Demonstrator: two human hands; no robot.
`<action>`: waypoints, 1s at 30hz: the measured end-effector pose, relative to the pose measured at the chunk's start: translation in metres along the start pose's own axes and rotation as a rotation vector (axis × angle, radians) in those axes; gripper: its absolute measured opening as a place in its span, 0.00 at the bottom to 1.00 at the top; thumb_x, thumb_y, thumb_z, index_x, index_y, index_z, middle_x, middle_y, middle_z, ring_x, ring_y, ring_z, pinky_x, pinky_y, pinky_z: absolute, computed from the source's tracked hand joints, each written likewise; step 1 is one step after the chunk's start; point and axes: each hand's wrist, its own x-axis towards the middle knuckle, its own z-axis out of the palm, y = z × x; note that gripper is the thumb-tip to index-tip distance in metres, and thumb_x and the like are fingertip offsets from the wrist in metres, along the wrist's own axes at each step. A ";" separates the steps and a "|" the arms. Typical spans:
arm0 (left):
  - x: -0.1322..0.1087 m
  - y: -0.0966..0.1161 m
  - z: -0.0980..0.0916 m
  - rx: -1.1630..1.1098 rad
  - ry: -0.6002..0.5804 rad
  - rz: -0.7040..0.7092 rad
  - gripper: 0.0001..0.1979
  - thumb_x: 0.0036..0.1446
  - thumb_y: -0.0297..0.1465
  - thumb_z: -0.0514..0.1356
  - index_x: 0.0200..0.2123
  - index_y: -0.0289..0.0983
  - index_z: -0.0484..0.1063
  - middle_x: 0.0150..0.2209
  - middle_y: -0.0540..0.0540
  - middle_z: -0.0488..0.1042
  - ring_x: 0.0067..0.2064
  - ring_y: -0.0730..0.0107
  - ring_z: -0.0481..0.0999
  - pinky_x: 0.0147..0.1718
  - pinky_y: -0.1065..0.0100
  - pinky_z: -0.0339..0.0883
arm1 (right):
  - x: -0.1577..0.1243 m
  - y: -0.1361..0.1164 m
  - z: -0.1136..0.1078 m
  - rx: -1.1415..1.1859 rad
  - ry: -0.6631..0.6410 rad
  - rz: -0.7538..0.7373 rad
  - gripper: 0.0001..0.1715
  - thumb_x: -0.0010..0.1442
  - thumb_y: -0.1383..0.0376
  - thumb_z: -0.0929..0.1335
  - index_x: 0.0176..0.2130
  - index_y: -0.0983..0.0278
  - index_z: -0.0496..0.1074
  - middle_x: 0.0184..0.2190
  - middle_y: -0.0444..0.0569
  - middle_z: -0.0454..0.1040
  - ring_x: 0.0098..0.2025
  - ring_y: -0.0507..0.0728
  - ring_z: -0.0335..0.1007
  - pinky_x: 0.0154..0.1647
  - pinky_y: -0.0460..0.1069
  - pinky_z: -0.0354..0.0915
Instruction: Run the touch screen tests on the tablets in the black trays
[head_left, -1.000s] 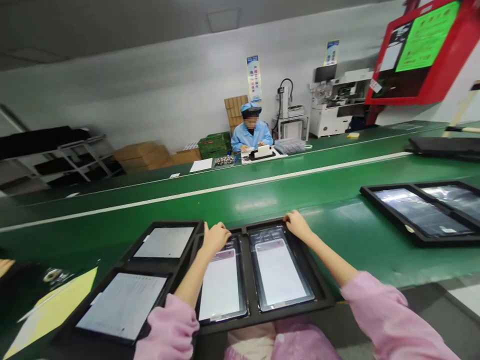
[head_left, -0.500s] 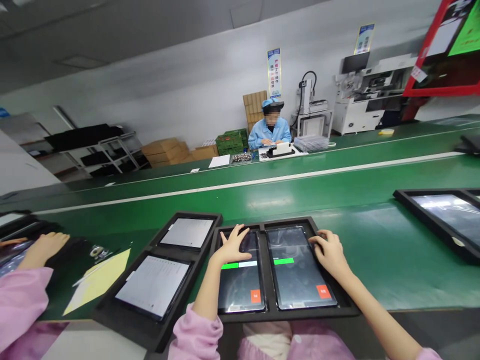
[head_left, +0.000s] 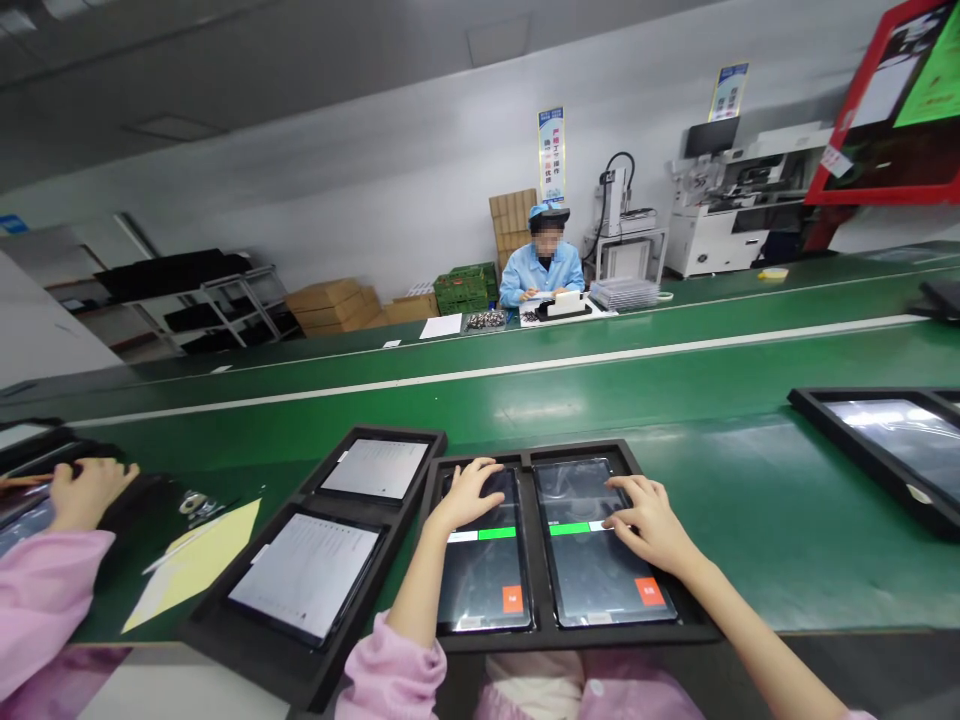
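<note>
1. Resting my left hand and right hand open, fingers spread, on two tablets lying in a black tray at the belt's near edge.
2. Glass looks slick and fragile; I'd grip the tray rims.
3. Another tray crowds my left; bare belt lies ahead.

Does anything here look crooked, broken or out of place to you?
Only one small thing: the black tray with two white-screened tablets lies at a slant, its corner butting against the straight tray under the left hand and right hand. A yellow sheet beside it also lies askew. Nothing looks broken or spilled.
</note>
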 end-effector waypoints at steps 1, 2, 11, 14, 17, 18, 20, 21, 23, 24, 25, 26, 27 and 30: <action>0.006 0.004 0.003 0.016 0.024 -0.031 0.37 0.47 0.58 0.31 0.61 0.62 0.42 0.67 0.60 0.39 0.72 0.99 0.45 0.88 0.45 0.32 | 0.002 -0.001 -0.001 -0.036 -0.031 0.102 0.21 0.66 0.66 0.61 0.32 0.53 0.81 0.53 0.49 0.67 0.57 0.61 0.58 0.57 0.60 0.51; 0.011 0.009 0.007 0.031 0.047 -0.064 0.36 0.47 0.57 0.30 0.61 0.61 0.44 0.66 0.60 0.42 0.72 0.99 0.46 0.89 0.47 0.33 | 0.004 -0.002 -0.001 -0.083 -0.063 0.247 0.20 0.67 0.65 0.62 0.36 0.52 0.81 0.54 0.48 0.67 0.58 0.61 0.57 0.58 0.60 0.51; 0.030 0.036 0.025 0.120 0.151 -0.219 0.34 0.44 0.53 0.48 0.56 0.51 0.53 0.62 0.57 0.52 0.73 0.89 0.55 0.84 0.40 0.22 | 0.016 0.005 0.000 -0.167 -0.240 0.806 0.24 0.60 0.77 0.63 0.44 0.56 0.81 0.58 0.55 0.61 0.59 0.64 0.58 0.54 0.59 0.62; 0.033 0.037 0.025 0.121 0.170 -0.208 0.35 0.43 0.51 0.50 0.56 0.47 0.54 0.61 0.55 0.54 0.72 0.87 0.57 0.85 0.42 0.17 | 0.017 0.005 -0.001 -0.163 -0.250 0.825 0.24 0.60 0.77 0.62 0.44 0.56 0.81 0.58 0.55 0.61 0.58 0.64 0.57 0.54 0.58 0.62; 0.036 0.034 0.024 0.099 0.173 -0.187 0.35 0.41 0.53 0.51 0.53 0.47 0.56 0.60 0.57 0.56 0.71 0.88 0.59 0.85 0.42 0.15 | 0.019 0.001 -0.001 -0.173 -0.259 0.827 0.24 0.60 0.77 0.62 0.47 0.58 0.79 0.58 0.56 0.60 0.58 0.64 0.56 0.56 0.60 0.61; 0.037 0.033 0.024 0.086 0.174 -0.186 0.35 0.41 0.54 0.51 0.53 0.48 0.56 0.59 0.58 0.57 0.71 0.89 0.59 0.85 0.42 0.15 | 0.020 0.000 0.000 -0.178 -0.262 0.826 0.25 0.60 0.77 0.61 0.48 0.59 0.78 0.59 0.57 0.59 0.59 0.65 0.56 0.57 0.60 0.60; 0.038 0.030 0.024 0.059 0.180 -0.194 0.33 0.41 0.54 0.50 0.52 0.51 0.56 0.59 0.60 0.57 0.71 0.92 0.58 0.85 0.43 0.16 | 0.021 0.000 0.001 -0.183 -0.272 0.825 0.27 0.60 0.78 0.61 0.52 0.61 0.76 0.60 0.58 0.57 0.60 0.66 0.55 0.59 0.62 0.59; 0.038 0.030 0.025 0.046 0.186 -0.203 0.33 0.42 0.54 0.49 0.52 0.51 0.56 0.59 0.60 0.57 0.71 0.92 0.58 0.85 0.43 0.16 | 0.021 0.000 0.002 -0.177 -0.282 0.828 0.28 0.60 0.78 0.60 0.53 0.62 0.75 0.60 0.59 0.57 0.60 0.66 0.54 0.59 0.62 0.59; 0.038 0.031 0.027 0.021 0.196 -0.226 0.32 0.43 0.54 0.48 0.52 0.51 0.56 0.59 0.60 0.56 0.71 0.92 0.56 0.86 0.44 0.18 | 0.022 0.003 0.003 -0.155 -0.305 0.841 0.30 0.60 0.79 0.59 0.54 0.60 0.74 0.61 0.59 0.56 0.61 0.66 0.54 0.58 0.63 0.60; 0.039 0.033 0.028 0.010 0.200 -0.237 0.31 0.43 0.53 0.48 0.52 0.51 0.56 0.59 0.60 0.56 0.71 0.92 0.56 0.87 0.44 0.19 | 0.022 0.005 0.003 -0.142 -0.316 0.847 0.31 0.60 0.79 0.59 0.55 0.58 0.74 0.61 0.58 0.55 0.61 0.66 0.54 0.57 0.63 0.61; 0.040 0.035 0.028 -0.002 0.204 -0.248 0.31 0.43 0.52 0.48 0.52 0.50 0.56 0.59 0.60 0.56 0.71 0.92 0.55 0.87 0.45 0.20 | 0.022 0.006 0.003 -0.131 -0.325 0.851 0.32 0.59 0.79 0.58 0.55 0.57 0.73 0.61 0.58 0.55 0.61 0.66 0.54 0.57 0.63 0.62; 0.040 0.038 0.029 -0.012 0.206 -0.257 0.31 0.43 0.51 0.48 0.52 0.49 0.55 0.59 0.60 0.55 0.72 0.92 0.55 0.88 0.46 0.21 | 0.022 0.008 0.004 -0.122 -0.332 0.852 0.33 0.59 0.79 0.58 0.56 0.56 0.73 0.61 0.58 0.55 0.62 0.66 0.54 0.57 0.63 0.62; 0.041 0.040 0.029 -0.021 0.206 -0.264 0.31 0.44 0.49 0.48 0.52 0.48 0.55 0.60 0.59 0.55 0.72 0.92 0.54 0.88 0.47 0.22 | 0.023 0.010 0.004 -0.116 -0.336 0.852 0.34 0.59 0.79 0.58 0.57 0.55 0.73 0.61 0.57 0.55 0.62 0.66 0.54 0.58 0.63 0.62; 0.038 0.043 0.025 -0.039 0.185 -0.269 0.31 0.45 0.49 0.47 0.53 0.47 0.54 0.60 0.59 0.54 0.72 0.93 0.52 0.88 0.47 0.21 | 0.024 0.012 0.005 -0.109 -0.328 0.859 0.35 0.58 0.79 0.58 0.56 0.54 0.74 0.61 0.57 0.56 0.62 0.66 0.55 0.57 0.62 0.63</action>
